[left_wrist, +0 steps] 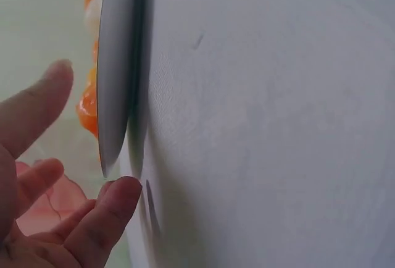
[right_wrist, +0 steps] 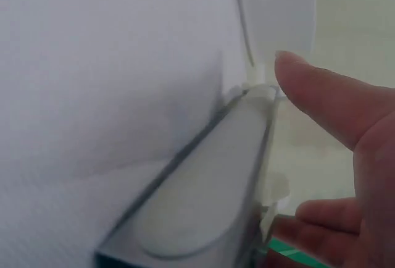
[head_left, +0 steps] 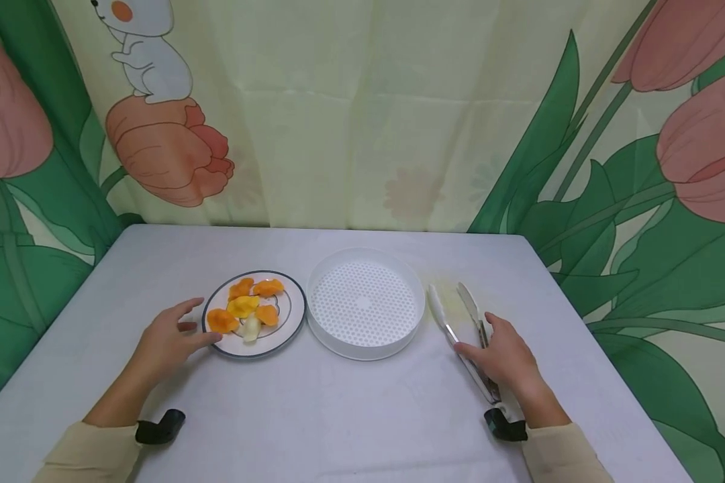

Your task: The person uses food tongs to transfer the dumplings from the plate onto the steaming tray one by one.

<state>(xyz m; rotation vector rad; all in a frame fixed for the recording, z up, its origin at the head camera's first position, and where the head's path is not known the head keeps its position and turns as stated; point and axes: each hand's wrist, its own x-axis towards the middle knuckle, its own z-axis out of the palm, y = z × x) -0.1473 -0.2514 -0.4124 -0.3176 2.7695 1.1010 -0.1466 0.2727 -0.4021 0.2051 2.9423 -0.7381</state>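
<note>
At the left rim of a white plate point(head_left: 290, 308) with a dark blue edge, my left hand point(head_left: 166, 339) has its fingers and thumb spread. Several small, lumpy food-like pieces point(head_left: 244, 306) in orange, yellow and whitish lie on that plate. In the left wrist view the plate point(left_wrist: 117, 70) appears edge-on, between the thumb and the fingers. My right hand point(head_left: 507, 355) is over metal tongs point(head_left: 438, 308) with pale tips, thumb on one side and fingers on the other, not closed round them. The tongs lie spread, their tips pointing away from me.
Between the plate and the tongs stands a round white tray point(head_left: 365, 350) with a perforated bottom. A white cloth point(head_left: 350, 416) covers the table. Behind it hangs a curtain point(head_left: 338, 134) printed with tulips. Each wrist wears a small black device point(head_left: 161, 427).
</note>
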